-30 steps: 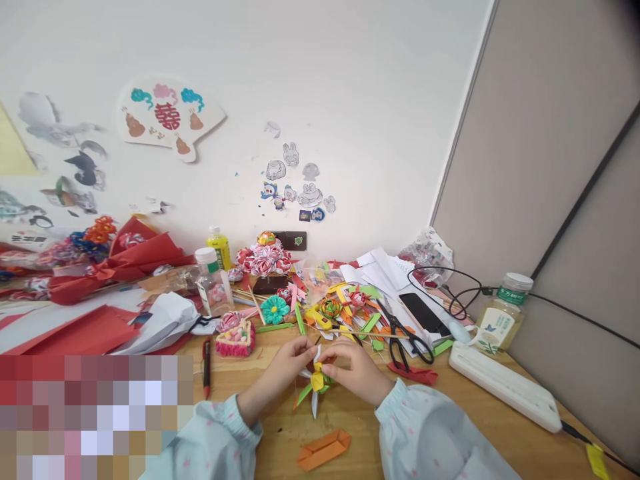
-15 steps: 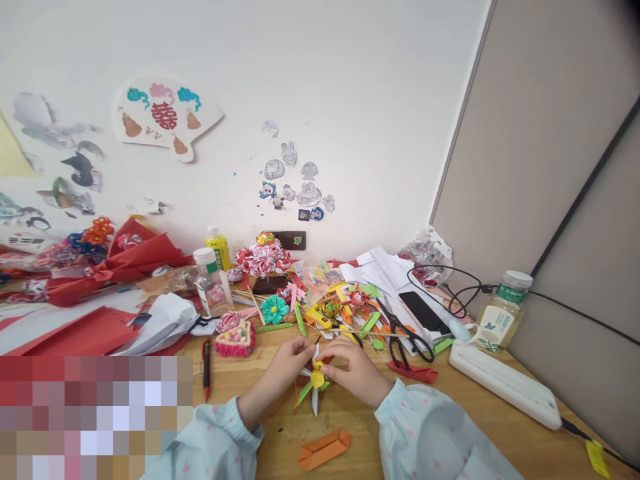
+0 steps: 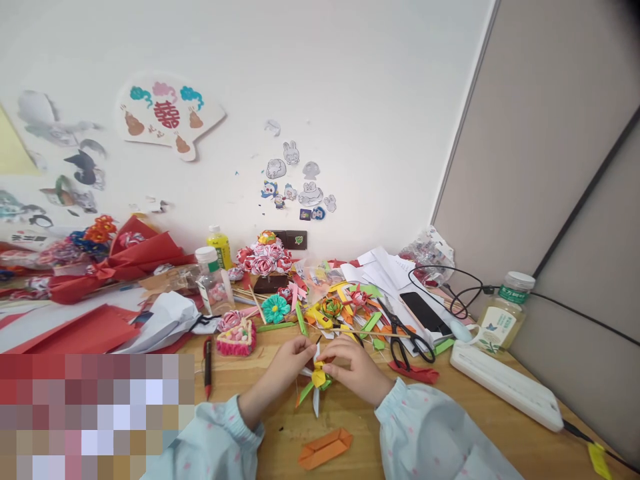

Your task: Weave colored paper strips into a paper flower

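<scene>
Between my two hands is a folded paper flower [image 3: 319,377] with a yellow middle and white, green and orange petals. My left hand [image 3: 289,363] pinches a white petal at its upper left. From the other side, my right hand [image 3: 353,365] has its fingers closed at the yellow part. Just below, a folded orange paper piece [image 3: 325,449] lies on the wooden table. A red and black pen [image 3: 207,369] is left of my left hand. Black-handled scissors [image 3: 406,337] rest to the right, beside a folded red paper piece [image 3: 415,372].
Coloured paper scraps, a yellow glue gun [image 3: 319,317] and finished flowers [image 3: 276,309] crowd the table's back. A phone [image 3: 425,313], a white power strip [image 3: 505,387] and a bottle [image 3: 503,313] stand right. Red wrapping paper [image 3: 85,330] covers the left.
Both hands keep nearly the same place and hold on the paper flower. The whole view has shifted very slightly; nothing else visibly moved.
</scene>
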Available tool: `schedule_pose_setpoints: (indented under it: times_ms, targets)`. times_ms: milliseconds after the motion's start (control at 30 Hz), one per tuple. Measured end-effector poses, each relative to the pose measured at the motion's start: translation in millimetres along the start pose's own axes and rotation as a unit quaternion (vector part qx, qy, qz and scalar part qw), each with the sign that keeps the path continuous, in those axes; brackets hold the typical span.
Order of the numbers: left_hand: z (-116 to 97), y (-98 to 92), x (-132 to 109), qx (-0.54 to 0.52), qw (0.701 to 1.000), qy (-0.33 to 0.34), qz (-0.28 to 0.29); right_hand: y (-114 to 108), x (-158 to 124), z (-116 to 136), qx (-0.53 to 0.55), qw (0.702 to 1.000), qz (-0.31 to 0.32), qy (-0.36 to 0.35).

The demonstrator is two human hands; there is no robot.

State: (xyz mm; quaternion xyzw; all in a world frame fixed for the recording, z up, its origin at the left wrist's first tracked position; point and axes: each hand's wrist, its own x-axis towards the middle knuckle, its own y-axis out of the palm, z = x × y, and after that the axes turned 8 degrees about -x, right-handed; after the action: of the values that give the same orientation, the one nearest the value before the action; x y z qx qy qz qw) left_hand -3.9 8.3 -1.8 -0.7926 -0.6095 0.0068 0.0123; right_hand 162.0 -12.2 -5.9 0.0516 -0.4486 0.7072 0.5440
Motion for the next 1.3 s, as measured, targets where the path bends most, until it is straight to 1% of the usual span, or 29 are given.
schedule_pose_setpoints:
  times_ms: [167, 400, 633, 800, 1067, 1300]
  targets:
    - [5.1, -1.7, 1.3, 0.014, 1.000, 0.009, 0.003, 3.4, -1.2, -2.8, -0.030, 0.999, 0.013, 0.022]
    - [14.9, -4.1, 4.9, 0.036, 0.999, 0.022, -0.004, 1.6, -0.3, -2.1, -0.035, 0.999, 0.022, 0.001]
    - [10.2, -5.8, 5.5, 0.059, 0.998, 0.037, -0.007, -0.8, -0.3, 0.2, -0.047, 0.998, 0.027, -0.013]
    - [6.9, -5.7, 3.7, 0.068, 0.997, 0.044, 0.000, 0.1, -1.0, -0.3, -0.031, 0.999, 0.018, -0.008]
    - [13.2, -4.2, 3.7, 0.068, 0.996, 0.051, -0.003, 1.3, -1.9, -1.9, -0.046, 0.998, 0.038, -0.004]
    - [16.1, -5.2, 6.7, 0.082, 0.995, 0.050, -0.020, 4.3, -2.1, -0.7, -0.022, 0.999, 0.032, 0.013]
